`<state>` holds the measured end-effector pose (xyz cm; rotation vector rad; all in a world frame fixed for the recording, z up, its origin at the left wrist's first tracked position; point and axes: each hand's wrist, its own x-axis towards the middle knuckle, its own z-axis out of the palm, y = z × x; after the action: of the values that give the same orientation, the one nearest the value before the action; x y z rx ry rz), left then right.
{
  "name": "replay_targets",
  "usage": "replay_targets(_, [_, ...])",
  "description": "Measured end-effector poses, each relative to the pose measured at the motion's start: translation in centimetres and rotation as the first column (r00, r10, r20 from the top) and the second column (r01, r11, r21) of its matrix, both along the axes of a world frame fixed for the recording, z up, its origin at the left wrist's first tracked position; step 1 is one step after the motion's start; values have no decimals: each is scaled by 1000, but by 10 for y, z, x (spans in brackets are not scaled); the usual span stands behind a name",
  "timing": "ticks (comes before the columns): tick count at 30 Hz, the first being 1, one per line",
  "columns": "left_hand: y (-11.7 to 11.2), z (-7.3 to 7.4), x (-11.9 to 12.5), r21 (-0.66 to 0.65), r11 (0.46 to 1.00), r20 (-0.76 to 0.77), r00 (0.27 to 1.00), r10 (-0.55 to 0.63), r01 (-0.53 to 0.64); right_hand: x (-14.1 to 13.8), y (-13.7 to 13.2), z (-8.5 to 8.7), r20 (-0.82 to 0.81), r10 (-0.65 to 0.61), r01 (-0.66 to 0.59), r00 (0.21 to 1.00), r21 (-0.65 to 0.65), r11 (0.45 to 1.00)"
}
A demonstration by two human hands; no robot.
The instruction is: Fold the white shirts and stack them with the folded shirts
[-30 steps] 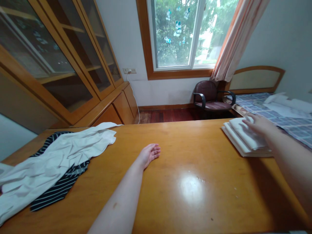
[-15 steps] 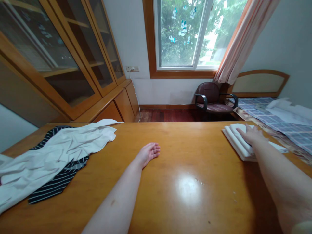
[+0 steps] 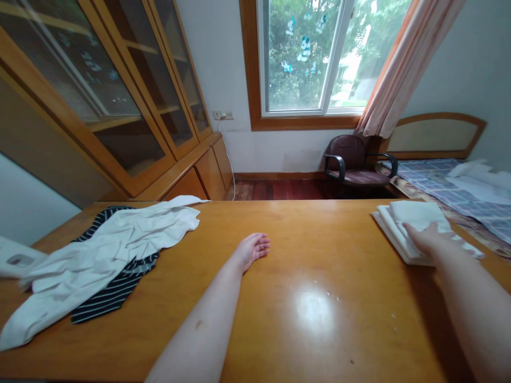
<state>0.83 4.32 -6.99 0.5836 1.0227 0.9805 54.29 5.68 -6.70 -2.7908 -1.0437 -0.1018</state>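
My right hand (image 3: 429, 237) lies with its fingers apart on top of a stack of folded white cloths (image 3: 417, 214) at the right of the wooden table (image 3: 319, 244). Part of the stack is hidden under the hand and wrist. Near the table's middle, my left hand (image 3: 255, 250) rests on its side, empty, its fingers loosely bent. On the left, a crumpled white garment (image 3: 120, 242) is spread across the table. Black cloth with white stripes (image 3: 115, 292) shows from beneath it on two sides.
A white object (image 3: 19, 258) sits at the table's left edge. Beyond the table stand a glass-door cabinet (image 3: 155, 90), a maroon armchair (image 3: 347, 159) and a bed (image 3: 467, 178) with a plaid cover. A white cord (image 3: 227, 154) hangs from the wall socket.
My right hand has slid toward me over the folded cloths, baring more of the top one. The view has turned slightly left. My left hand stays in place.
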Motion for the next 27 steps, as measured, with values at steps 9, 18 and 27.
replay_targets(9, [0,-1,0,11,1000,-8,1000,5,-4,-38,-9,29,-87,-153,162,984,103,981])
replay_targets(18, [1,1,-1,-5,1000,-17,1000,13,-13,-247,-5,14,-554,677,-429,485,523,736])
replay_targets(27, [-7,14,-1,231,960,-284,932,223,-160,-297,-7,-25,-496,852,-485,168,711,509])
